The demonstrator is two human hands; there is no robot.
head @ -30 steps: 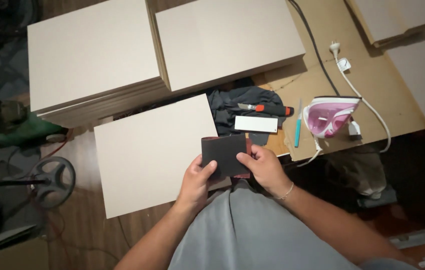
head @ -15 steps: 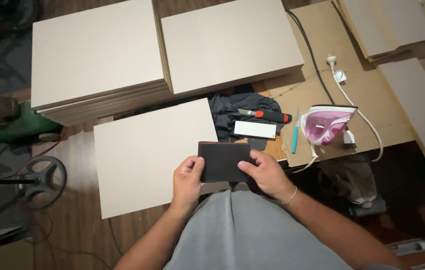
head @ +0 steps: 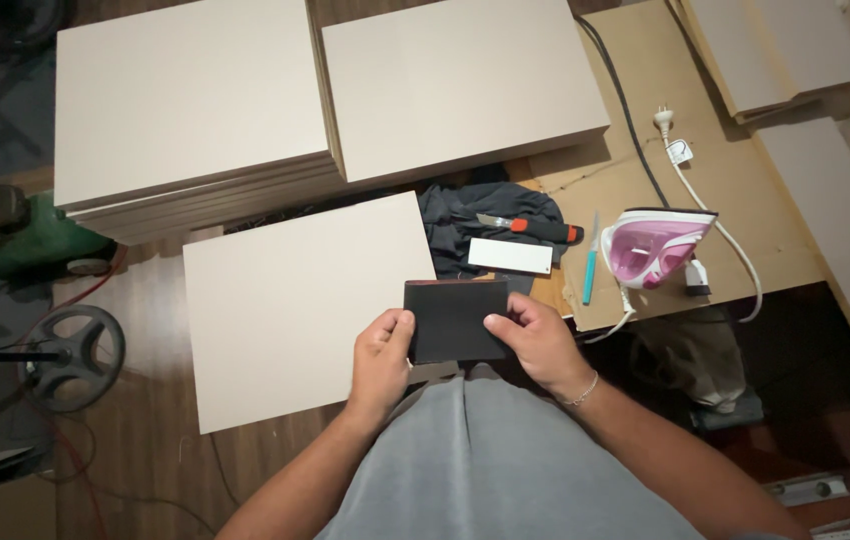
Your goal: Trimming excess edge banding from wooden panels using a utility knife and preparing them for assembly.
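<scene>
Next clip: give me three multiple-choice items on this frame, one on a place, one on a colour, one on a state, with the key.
1. Where is the iron?
A. on the floor by the wheel
B. on the brown board right of the knife
C. on the left panel stack

2. What colour is the sheet in the hands?
A. white
B. green
C. black

3. How is the sheet held?
A. by both hands, one at each side
B. by the right hand only
C. it lies loose on a panel

Key: 1 B, the iron stands on the brown board, right of the knife. 2 C, the sheet is black with a reddish top edge. 3 A, the left hand grips its left side and the right hand its right side.
</scene>
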